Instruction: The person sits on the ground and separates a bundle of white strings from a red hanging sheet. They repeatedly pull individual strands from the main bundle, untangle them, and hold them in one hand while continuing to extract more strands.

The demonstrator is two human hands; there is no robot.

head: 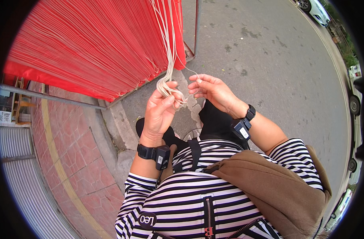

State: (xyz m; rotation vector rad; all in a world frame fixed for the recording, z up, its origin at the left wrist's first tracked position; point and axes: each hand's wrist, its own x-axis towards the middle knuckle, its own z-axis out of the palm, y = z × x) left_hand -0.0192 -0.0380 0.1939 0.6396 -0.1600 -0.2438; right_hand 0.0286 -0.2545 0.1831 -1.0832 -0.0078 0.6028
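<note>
My left hand (160, 110) is closed around a bundle of long pale strands (170, 64), thin and cord-like, whose lower ends loop over the fingers. From there the bundle runs up past the right edge of a red cloth (95, 44). My right hand (213, 89) pinches one thin strand (191, 70) between thumb and forefinger, apart from the bundle. Many similar pale strands hang in close rows in front of the red cloth, with small knots or tufts along their lower ends. What the strands are made of, I cannot tell.
A metal frame (196, 30) stands around the cloth, with a bar (50, 96) at the left. Below me lie the curb (122, 119) and red paving (83, 167). A grey road (274, 59) stretches right, with parked vehicles (354, 104) at its far edge. A ribbed shutter (20, 173) is at left.
</note>
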